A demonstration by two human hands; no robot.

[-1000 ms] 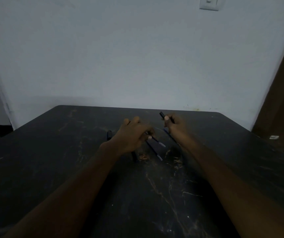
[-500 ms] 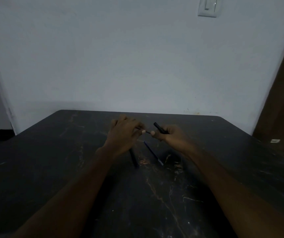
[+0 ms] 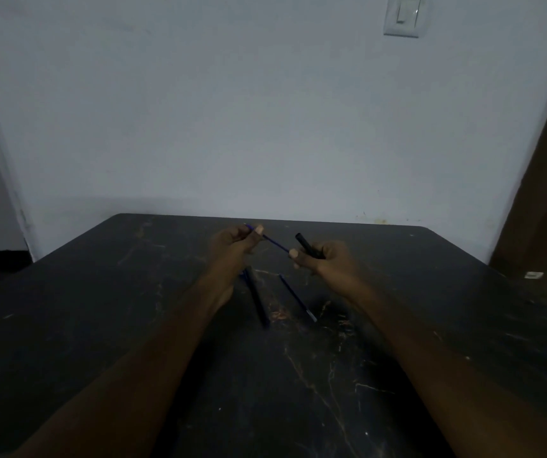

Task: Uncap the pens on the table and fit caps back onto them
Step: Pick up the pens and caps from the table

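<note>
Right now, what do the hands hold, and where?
Both hands pinch the thin blue pen by its ends; the right hand also grips a black cap at its lower part.

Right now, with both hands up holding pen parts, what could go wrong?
The left hand pinches the thin blue pen at its far end, so it may wobble and miss the black cap in the right hand. In this dim light the two pens lying on the dark table are easy to knock.

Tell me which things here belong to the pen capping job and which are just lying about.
Part of the job:
thin blue pen, held between left hand and right hand
black cap in the right hand
dark pen on the table
second thin pen on the table

Just there:
wall switch
small white object beyond the table
</note>
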